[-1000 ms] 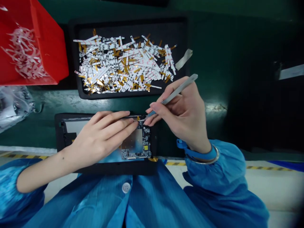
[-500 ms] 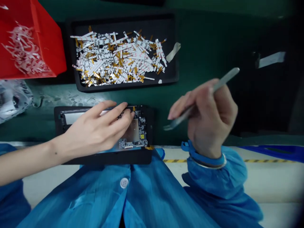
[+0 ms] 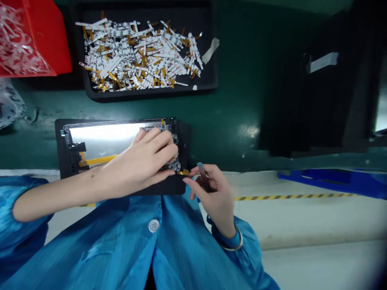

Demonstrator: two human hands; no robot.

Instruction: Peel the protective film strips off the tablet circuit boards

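An opened tablet (image 3: 104, 135) with a bright metal back lies on a black tray-like base (image 3: 169, 188) at the table's front edge. My left hand (image 3: 151, 155) rests over the circuit board at its right end, fingers curled and thumb along the lower edge, gripping it; most of the board is hidden. An orange flex cable (image 3: 183, 172) sticks out at the lower right corner. Beside that corner is my right hand (image 3: 216, 191), closed around metal tweezers (image 3: 203, 172) pointing upward, its thumb and forefinger tips at the flex cable.
Behind the tablet stands a black tray (image 3: 145, 94) full of white-and-orange flex strips (image 3: 142, 56). A red bin (image 3: 56, 44) with white paper strips is at the far left, above a clear plastic bag (image 3: 10, 106). Dark sheets (image 3: 305, 117) cover the right side.
My right hand has come down and left to the tablet's corner, turning the tweezers in its grip. My left hand's fingers have curled more over the board. The view has shifted slightly.
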